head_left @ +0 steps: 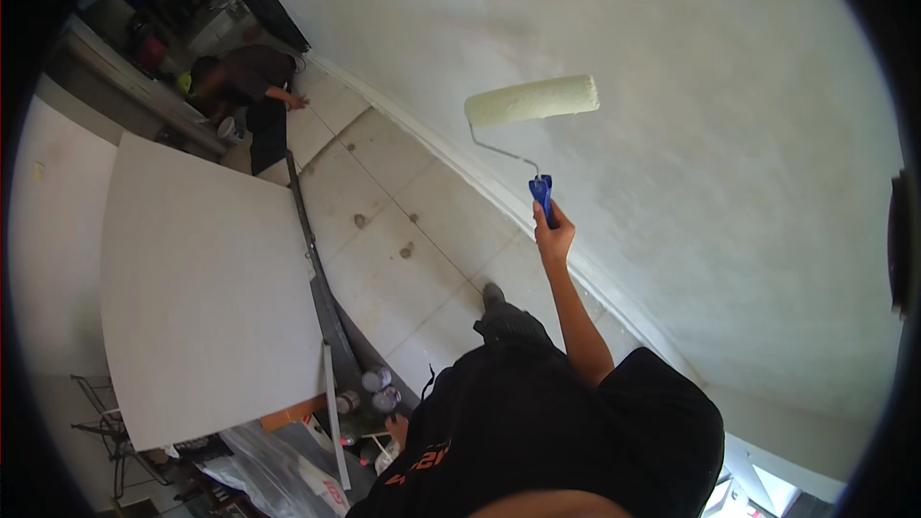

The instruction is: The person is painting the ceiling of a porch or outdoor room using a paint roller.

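Head view: one paint roller point(531, 101) is shown at 12 o'clock, its pale sleeve lying against the white wall point(729, 163); its blue handle is gripped in the closed right hand point(554, 235). The left hand point(396, 429), at 7 o'clock, is largely hidden, so its grip cannot be told. Three round cans point(374, 393) are grouped just beside it. One crouching person point(251, 86) is seen at 10 o'clock.

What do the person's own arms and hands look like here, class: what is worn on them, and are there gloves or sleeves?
The right hand is bare, with no glove, and the forearm below it is bare too. A black short sleeve covers the upper arm. The left hand shows only in small part at the black garment's edge, seemingly bare; its arm is hidden.
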Available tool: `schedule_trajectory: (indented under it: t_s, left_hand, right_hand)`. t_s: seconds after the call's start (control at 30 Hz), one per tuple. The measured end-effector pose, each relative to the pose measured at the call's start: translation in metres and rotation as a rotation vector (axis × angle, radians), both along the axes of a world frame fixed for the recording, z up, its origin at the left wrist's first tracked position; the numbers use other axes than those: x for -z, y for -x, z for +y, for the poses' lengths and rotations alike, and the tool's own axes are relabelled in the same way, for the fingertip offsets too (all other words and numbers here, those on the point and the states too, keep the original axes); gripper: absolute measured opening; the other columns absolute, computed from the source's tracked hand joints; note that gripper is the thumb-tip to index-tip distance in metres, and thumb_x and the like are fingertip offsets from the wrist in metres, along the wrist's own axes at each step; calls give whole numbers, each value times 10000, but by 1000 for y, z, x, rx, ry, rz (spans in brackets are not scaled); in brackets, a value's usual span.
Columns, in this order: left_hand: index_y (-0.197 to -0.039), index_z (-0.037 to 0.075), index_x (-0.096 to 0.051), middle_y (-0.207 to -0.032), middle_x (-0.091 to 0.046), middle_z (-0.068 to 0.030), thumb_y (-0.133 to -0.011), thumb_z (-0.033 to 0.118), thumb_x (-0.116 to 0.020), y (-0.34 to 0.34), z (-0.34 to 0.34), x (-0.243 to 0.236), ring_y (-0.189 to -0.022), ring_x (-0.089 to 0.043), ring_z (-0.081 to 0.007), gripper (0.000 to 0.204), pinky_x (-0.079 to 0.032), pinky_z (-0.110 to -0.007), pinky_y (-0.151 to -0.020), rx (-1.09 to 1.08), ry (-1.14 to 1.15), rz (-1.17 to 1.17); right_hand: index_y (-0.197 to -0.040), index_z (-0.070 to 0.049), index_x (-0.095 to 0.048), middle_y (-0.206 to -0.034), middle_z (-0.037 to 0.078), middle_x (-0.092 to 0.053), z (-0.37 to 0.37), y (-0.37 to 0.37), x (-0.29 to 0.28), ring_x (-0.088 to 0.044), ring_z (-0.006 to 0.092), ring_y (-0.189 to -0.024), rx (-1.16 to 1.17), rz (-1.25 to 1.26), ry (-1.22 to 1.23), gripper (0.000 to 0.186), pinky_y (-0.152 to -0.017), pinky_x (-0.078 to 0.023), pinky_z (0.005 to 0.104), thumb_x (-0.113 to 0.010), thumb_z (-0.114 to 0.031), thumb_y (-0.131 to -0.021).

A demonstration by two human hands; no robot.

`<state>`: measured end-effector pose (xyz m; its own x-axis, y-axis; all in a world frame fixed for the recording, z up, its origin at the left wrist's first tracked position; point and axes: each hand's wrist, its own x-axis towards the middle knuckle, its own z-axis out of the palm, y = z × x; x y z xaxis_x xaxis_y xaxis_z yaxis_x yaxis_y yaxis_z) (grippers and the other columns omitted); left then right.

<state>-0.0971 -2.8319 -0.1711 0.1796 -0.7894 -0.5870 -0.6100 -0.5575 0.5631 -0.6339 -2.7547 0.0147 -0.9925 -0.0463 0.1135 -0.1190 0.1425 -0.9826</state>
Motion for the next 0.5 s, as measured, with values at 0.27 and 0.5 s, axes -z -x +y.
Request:
schedule_trajectory:
  t_s: [0.27, 0.5]
  left_hand:
    - [-1157, -10, -490, -1173, -469, -280, -873, 284, -482, 87, -90, -22, -1110, -447, -399, 409, -389, -464, -898, 47, 52, -60]
    - [-1159, -9, -490, -1160, -476, -281, -874, 286, -484, 94, -187, 13, -1101, -454, -393, 411, -398, -466, -885, 240, 25, -148]
  right_hand:
    - [-1039, 54, -620, -673, -36, -555, -135, 13, -15, -462, 13, -576, -85, -8, 23, 366, -498, -375, 177, -730, -156, -759]
    - [-1032, 72, -612, -736, -19, -586, -214, 38, -9, -479, 17, -623, 58, -9, 83, 363, -551, -400, 167, -735, -119, -748]
